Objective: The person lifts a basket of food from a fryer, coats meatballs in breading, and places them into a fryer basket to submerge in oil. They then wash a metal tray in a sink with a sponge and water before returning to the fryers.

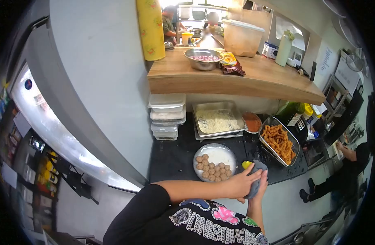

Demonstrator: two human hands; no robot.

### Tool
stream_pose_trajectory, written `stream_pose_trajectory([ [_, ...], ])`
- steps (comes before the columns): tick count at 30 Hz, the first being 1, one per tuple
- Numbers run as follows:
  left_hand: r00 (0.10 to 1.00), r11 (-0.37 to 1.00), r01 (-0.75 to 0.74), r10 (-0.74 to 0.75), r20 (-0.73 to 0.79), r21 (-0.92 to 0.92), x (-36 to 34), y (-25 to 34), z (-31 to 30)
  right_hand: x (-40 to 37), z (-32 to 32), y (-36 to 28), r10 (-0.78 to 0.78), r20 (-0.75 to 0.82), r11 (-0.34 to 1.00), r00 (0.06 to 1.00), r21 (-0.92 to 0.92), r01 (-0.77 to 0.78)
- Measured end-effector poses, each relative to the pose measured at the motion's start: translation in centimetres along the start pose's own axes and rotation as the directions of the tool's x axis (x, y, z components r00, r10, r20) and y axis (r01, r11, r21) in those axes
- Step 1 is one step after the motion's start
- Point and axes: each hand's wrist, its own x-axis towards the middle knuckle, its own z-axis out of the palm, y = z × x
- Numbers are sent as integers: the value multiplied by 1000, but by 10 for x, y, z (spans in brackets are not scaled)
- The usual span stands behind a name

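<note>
Both hands are wrapped round a dark grey cloth point(258, 171) at the counter's front edge. My left hand point(241, 185) presses its fingers over the cloth's near side. My right hand point(259, 192) grips it from the right, its fingers partly hidden. A small yellow-green thing point(246, 164) sticks out at the cloth's upper left; its kind I cannot make out. Just left of the hands is a round metal plate point(224, 152) with several raw meatballs point(212, 169) grouped on its left and near side. To the right stands a metal pan point(296, 152) of orange-brown fried strips point(278, 143).
Behind the plate, a metal tray point(232, 107) holds a pale crumbly mix, beside a bowl of red powder point(252, 122). Lidded plastic containers point(168, 116) are stacked at left. A wooden shelf point(232, 85) overhangs the counter, carrying a metal bowl point(203, 65). A person point(354, 163) stands far right.
</note>
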Motion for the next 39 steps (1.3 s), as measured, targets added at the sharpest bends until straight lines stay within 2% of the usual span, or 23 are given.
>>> stream_pose_trajectory([
  [1,997,998,0,4,73,-58,0,0,-16,-2,-1,-4,-9,-35,1000,999,6,9],
  [4,974,811,-168,49,-221,-561,2,-16,6,5,-24,-8,-51,25,998,998,-29,52],
  [5,930,634,-280,-7,-368,-721,-3,-19,25,0,-26,-23,-8,-95,972,995,-233,-14],
  [8,935,355,80,-349,-53,-932,-23,-27,45,12,-56,-38,-187,-144,901,972,-420,111],
  [10,935,522,251,-347,66,-815,-25,-26,71,31,-107,13,-116,74,771,990,-622,137],
  [11,926,592,328,-357,126,-736,-24,-27,77,25,-97,21,-167,227,689,960,-669,278],
  [12,881,507,473,-292,372,-721,-13,-15,33,18,-83,27,-214,373,601,903,-679,422],
  [14,994,804,47,-99,-55,-592,-14,0,79,-35,12,-18,-379,692,297,614,-538,789],
  [15,996,746,90,-74,53,-660,-15,0,61,-32,13,-11,-474,663,363,579,-452,815],
  [17,968,619,198,0,253,-760,-18,-4,4,-24,-2,-4,-480,687,343,545,-424,838],
  [20,876,444,469,-121,467,-763,-19,7,0,-12,-14,9,-598,652,319,467,-341,884],
  [21,886,419,461,-165,433,-783,-19,6,4,-7,-12,8,-626,625,293,466,-364,884],
  [23,943,418,258,-305,133,-871,-19,8,32,4,-10,22,-752,500,243,431,-398,885],
  [24,930,431,149,-366,-22,-890,-20,11,40,12,-17,32,-720,448,331,531,-451,829],
  [25,932,418,261,-343,115,-870,-20,10,34,20,-24,39,-680,389,414,621,-495,764],
  [26,922,418,289,-363,133,-861,-20,12,31,24,-31,44,-633,324,492,703,-532,689],
  [27,911,417,315,-384,149,-852,-20,14,27,7,-18,12,-307,371,725,876,-506,468],
  [31,897,411,343,-410,165,-845,-19,20,20,5,-20,21,-212,152,811,965,-524,260],
  [33,869,393,456,-391,303,-798,-16,21,1,12,-29,30,-192,63,814,979,-547,194],
  [34,846,384,512,-381,373,-769,-16,21,-5,13,-25,20,-146,-78,816,986,-573,76],
  [36,897,523,298,-439,48,-799,-19,22,9,15,-14,-6,-59,-358,805,932,-569,-168],
  [37,887,596,190,-444,-124,-780,-20,20,15,12,-16,-9,85,-191,869,978,-465,-167],
  [39,777,597,293,-604,-178,-747,-17,11,25,7,-25,-12,279,205,943,938,-244,-227],
])
